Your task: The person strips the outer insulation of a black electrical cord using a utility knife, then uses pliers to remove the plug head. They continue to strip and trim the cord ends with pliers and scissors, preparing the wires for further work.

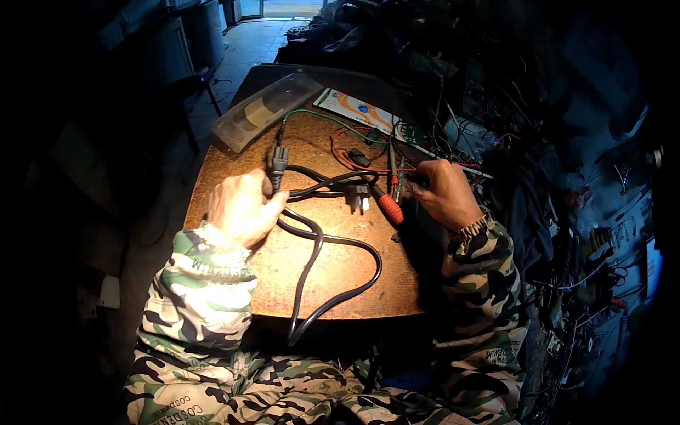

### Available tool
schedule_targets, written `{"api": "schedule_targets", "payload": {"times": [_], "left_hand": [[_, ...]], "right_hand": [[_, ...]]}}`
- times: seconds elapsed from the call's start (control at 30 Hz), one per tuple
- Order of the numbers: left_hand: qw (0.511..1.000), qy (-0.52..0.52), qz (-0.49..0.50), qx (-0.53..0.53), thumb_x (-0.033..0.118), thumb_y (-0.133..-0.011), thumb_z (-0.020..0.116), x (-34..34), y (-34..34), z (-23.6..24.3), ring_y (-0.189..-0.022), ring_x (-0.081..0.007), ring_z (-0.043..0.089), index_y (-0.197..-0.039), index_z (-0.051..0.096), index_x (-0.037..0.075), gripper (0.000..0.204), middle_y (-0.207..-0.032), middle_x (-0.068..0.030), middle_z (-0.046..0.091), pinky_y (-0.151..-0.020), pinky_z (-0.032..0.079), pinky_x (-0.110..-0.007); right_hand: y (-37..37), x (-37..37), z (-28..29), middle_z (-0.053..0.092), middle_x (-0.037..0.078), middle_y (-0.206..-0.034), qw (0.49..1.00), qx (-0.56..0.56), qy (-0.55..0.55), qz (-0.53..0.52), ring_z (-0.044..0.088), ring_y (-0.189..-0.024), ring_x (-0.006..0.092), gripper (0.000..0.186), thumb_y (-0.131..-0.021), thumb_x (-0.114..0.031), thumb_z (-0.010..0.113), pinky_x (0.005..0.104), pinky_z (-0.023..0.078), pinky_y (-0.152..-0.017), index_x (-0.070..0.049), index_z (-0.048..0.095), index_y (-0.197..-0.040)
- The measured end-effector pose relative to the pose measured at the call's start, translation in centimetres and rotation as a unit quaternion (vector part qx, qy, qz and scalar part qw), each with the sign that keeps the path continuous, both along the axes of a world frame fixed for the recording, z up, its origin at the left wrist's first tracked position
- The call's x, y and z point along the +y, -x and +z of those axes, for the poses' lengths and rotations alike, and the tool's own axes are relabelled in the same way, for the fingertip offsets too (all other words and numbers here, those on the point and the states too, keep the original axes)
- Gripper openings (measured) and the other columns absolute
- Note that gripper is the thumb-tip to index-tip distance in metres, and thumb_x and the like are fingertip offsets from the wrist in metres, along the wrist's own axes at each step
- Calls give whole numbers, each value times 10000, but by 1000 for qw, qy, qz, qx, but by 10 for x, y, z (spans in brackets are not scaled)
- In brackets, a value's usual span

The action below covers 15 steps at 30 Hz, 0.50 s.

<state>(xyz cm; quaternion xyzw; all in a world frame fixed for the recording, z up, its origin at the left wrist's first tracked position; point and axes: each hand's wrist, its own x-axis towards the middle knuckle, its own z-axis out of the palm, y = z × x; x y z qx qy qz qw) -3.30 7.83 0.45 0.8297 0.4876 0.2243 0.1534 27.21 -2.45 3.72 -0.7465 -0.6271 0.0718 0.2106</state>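
My left hand [248,205] is closed round the lower end of the grey connector [280,159] of a black power cord [372,273]. A green wire [319,112] runs to a dark clip or probe at the connector's top. The cord loops across the wooden table, and its pronged plug [360,197] lies near the middle. At the right, my right hand [443,191] has its fingers curled together beside thin probes or tools [397,188]; what they hold is hidden. Between the plug and this hand lies a tool with a red handle [390,210].
A clear plastic tray [244,117] stands at the table's far left. Beyond the red wires [336,145] lie a white patterned strip [354,108] and a small green circuit board [408,132]. Tangled cables and dark clutter crowd the right side. A stool [185,88] stands left of the table.
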Motion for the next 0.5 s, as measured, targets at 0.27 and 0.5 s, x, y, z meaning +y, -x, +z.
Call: {"api": "schedule_targets", "payload": {"times": [0.27,0.5], "left_hand": [[998,46,2,46,407,-816,721,-6,6,-6,-646,-339,703,-775,732,-9,418,-645,-198,676,-665,560,-439],[999,33,5,30,405,-808,727,-9,5,-6,-653,-357,704,-773,735,-7,413,-655,-208,676,-672,563,-454]], "right_hand": [[20,6,-36,697,221,-740,993,-2,-8,-114,713,-736,370,330,-781,-305,755,435,548,-675,14,756,-863],[30,2,-32,688,225,-700,987,4,-2,-159,711,-705,368,393,-772,-362,738,427,554,-671,19,756,-867]]}}
